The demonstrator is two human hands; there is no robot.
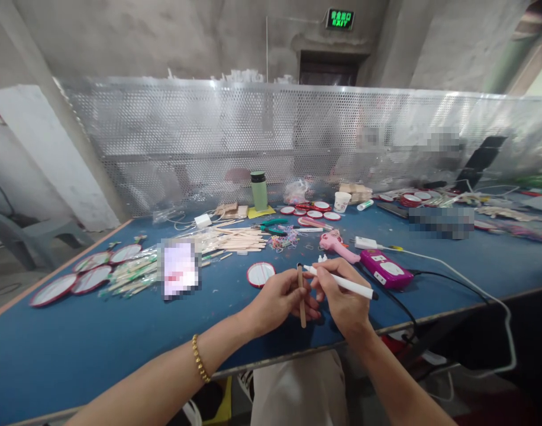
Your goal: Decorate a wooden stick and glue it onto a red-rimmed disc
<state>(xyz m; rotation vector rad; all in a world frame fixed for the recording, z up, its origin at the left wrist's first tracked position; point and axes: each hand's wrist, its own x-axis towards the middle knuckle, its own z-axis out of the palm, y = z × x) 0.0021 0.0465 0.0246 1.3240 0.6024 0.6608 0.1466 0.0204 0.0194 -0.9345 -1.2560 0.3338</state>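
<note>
My left hand (277,300) is closed around a flat wooden craft stick (303,310), held upright near the table's front edge. The stick's upper end looks dark. In my right hand (347,305) is a white marker pen (353,286), gripped like a pencil, its black cap fitted on the rear end. The pen's tip points left at the stick's dark top; whether they touch I cannot tell. Just behind my left hand lies a round white disc with a red rim (261,274). Small white bottles (323,258) stand behind my right hand, partly hidden.
Wooden sticks (242,239), coloured loops (285,239) and green-handled pliers (273,225) lie mid-table. A pink glue gun (337,245) and purple box (386,270) with cables sit right. Red-rimmed discs (53,290) lie left; a green bottle (259,192) and paper cup (342,202) stand behind.
</note>
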